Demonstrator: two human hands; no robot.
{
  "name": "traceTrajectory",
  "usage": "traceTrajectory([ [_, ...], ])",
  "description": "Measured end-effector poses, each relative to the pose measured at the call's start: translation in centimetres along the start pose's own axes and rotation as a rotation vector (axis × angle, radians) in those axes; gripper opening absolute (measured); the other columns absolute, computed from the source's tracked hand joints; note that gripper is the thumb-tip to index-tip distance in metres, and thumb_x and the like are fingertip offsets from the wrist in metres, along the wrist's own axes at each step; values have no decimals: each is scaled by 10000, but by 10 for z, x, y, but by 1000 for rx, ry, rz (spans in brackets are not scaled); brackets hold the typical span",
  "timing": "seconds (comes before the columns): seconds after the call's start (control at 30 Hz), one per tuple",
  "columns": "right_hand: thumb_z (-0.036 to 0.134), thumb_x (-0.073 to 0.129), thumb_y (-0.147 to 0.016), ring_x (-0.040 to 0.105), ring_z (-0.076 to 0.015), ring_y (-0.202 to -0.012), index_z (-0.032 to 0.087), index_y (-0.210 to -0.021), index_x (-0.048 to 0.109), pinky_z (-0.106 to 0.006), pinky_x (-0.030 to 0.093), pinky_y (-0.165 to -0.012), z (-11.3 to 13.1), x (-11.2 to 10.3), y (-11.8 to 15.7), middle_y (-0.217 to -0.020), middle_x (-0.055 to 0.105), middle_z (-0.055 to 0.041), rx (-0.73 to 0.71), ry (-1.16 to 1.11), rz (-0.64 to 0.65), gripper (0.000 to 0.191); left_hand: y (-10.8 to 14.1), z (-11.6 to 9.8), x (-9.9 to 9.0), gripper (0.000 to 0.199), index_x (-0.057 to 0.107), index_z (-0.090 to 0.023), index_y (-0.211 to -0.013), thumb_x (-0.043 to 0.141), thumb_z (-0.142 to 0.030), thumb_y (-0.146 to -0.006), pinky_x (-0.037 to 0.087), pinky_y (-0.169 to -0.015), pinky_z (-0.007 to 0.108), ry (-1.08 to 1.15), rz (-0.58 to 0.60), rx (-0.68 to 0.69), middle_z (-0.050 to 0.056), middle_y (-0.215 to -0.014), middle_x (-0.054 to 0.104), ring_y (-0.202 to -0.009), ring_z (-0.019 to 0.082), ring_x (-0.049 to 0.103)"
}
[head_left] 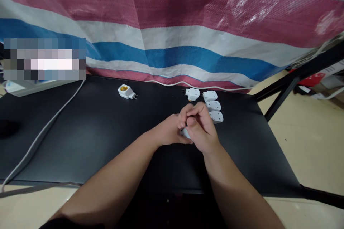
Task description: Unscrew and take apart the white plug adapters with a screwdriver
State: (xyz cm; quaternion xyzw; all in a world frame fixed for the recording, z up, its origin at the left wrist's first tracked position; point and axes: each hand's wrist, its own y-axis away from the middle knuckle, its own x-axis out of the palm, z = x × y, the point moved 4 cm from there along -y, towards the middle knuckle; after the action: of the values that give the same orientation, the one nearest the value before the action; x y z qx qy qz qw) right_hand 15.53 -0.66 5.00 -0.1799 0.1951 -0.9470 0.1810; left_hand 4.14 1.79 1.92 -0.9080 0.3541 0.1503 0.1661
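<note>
the left hand [168,130] and right hand [202,128] close together around a small white plastic plug adapter [186,133], just beside 4 white plastic adapters [213,106] on the smooth black surface [80,143].

A woven plastic tarpaulin [172,32] fills the far side with broad, slightly slanting stripes of pinkish red, white and bright blue. In front of it, the black tabletop [80,143] has a white cable [44,132] running across its left side, and toward the far left lies a white plug adapter [125,91] with a yellow-orange centre. Four more white adapters [213,105] sit toward the far right, and a fifth white adapter [186,133] shows at the centre.
</note>
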Motion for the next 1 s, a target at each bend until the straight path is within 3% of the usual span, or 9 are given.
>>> traceTrajectory([
  [0.1, 399, 706, -1053, 614, -157, -812, 275, -1083, 674, -358, 542, -754, 5, -1, 1, -1067, 586, -26, -18, 71, 52, 132, -1, -2, -3, 303, 710, -183, -961, 907, -265, -744, 582, -849, 374, -39, -3, -33, 39, -978, 706, -935, 239, 694],
  [0.23, 454, 512, -1141, 576, -183, -770, 248, -1078, 712, -367, 505, -737, 3, 1, 3, -817, 538, -3, 72, 31, 96, 294, -1, -9, -4, 220, 686, -185, -790, 887, -265, -750, 574, -907, 384, -14, -7, -22, 30, -920, 706, -973, 242, 695],
  [0.33, 505, 479, -1146, 445, -162, -640, 273, -1181, 635, -337, 420, -659, 0, 4, 4, -712, 457, 49, 64, -66, 84, 282, 0, -11, -4, 211, 703, -188, -856, 874, -250, -749, 577, -893, 369, 39, -5, -10, 32, -939, 725, -980, 239, 705],
  [0.47, 407, 667, -1081, 468, -148, -682, 299, -1110, 533, -315, 393, -675, 3, 11, 0, -791, 503, 53, 21, -63, 192, 175, 2, 0, -4, 238, 679, -184, -882, 863, -288, -773, 581, -758, 333, 5, -24, -81, 30, -894, 703, -849, 207, 686],
  [0.6, 381, 615, -1109, 567, -152, -819, 241, -1011, 617, -331, 456, -744, 15, 15, -13, -1050, 589, -34, 51, 162, 311, 171, 5, 8, -1, 205, 671, -191, -880, 834, -292, -811, 612, -811, 355, -1, -19, -3, 44, -899, 688, -917, 224, 695],
  [0.67, 412, 551, -1137, 583, -175, -873, 223, -973, 657, -340, 462, -781, 20, 16, -18, -968, 597, -38, 73, 214, 370, 272, 6, 11, 1, 223, 685, -192, -890, 850, -309, -798, 623, -829, 372, -4, -19, -16, 43, -882, 681, -920, 231, 696],
  [0.77, 434, 430, -1176, 507, -147, -726, 217, -967, 655, -322, 406, -692, 14, 14, -20, -828, 549, 0, 204, 56, 377, 376, 7, 13, 1, 252, 682, -191, -831, 889, -303, -742, 635, -824, 387, -16, -48, -102, 30, -812, 645, -874, 231, 693],
  [0.87, 496, 525, -1135, 390, -137, -641, 261, -1102, 567, -297, 330, -616, 3, 10, -17, -751, 460, 57, 156, -118, 324, 241, 8, 11, -1, 318, 727, -196, -940, 922, -295, -709, 645, -897, 423, -17, -90, -95, 61, -976, 697, -992, 265, 711],
  [1.0, 431, 669, -1076, 450, -130, -670, 283, -1049, 499, -292, 388, -625, -5, 7, -15, -874, 534, 35, 82, -115, 283, 226, 7, 9, -2, 464, 734, -189, -1123, 929, -316, -722, 646, -931, 443, 14, -73, -69, 101, -1161, 713, -1082, 292, 718],
])
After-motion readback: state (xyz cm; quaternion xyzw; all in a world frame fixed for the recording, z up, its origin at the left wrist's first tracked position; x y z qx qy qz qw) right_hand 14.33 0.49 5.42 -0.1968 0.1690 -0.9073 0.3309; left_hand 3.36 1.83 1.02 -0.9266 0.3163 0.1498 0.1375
